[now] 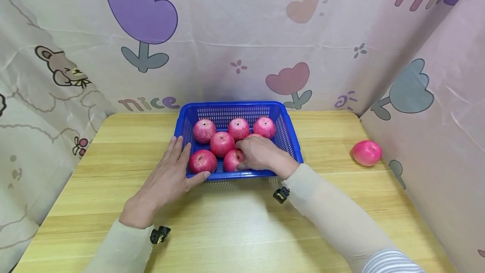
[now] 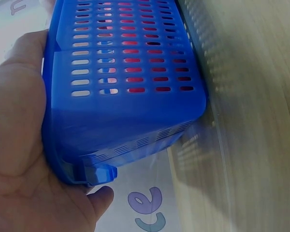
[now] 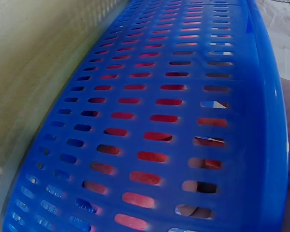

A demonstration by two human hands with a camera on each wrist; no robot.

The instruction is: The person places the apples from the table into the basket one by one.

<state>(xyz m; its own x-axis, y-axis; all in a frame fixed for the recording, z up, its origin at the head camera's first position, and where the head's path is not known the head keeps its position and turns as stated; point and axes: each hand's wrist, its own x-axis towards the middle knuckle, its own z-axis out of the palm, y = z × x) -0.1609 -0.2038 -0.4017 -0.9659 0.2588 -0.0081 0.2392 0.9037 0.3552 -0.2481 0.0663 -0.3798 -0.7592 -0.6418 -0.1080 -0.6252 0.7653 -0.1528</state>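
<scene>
A blue slotted plastic basket (image 1: 236, 175) holds several pink-red apples with their ends facing up. My left hand (image 1: 168, 176) rests on its front left corner, fingers straight along the left rim and thumb on the front rim. In the left wrist view, the palm (image 2: 14, 130) lies against the rim. My right hand (image 1: 259, 153) reaches over the front rim into the basket, fingers and thumb curled about the front middle apple (image 1: 232, 161). Another apple (image 1: 254, 135) shows partly behind this hand. The basket's wall (image 3: 150, 111) covers most of the right hand in the right wrist view.
A lone apple (image 1: 366, 153) lies on the wooden table (image 1: 235, 235), right of the basket. Printed curtains (image 1: 227, 24) hang close behind the basket and along both sides of the table. Each forearm wears a sleeve with a small black wrist device (image 1: 281, 195).
</scene>
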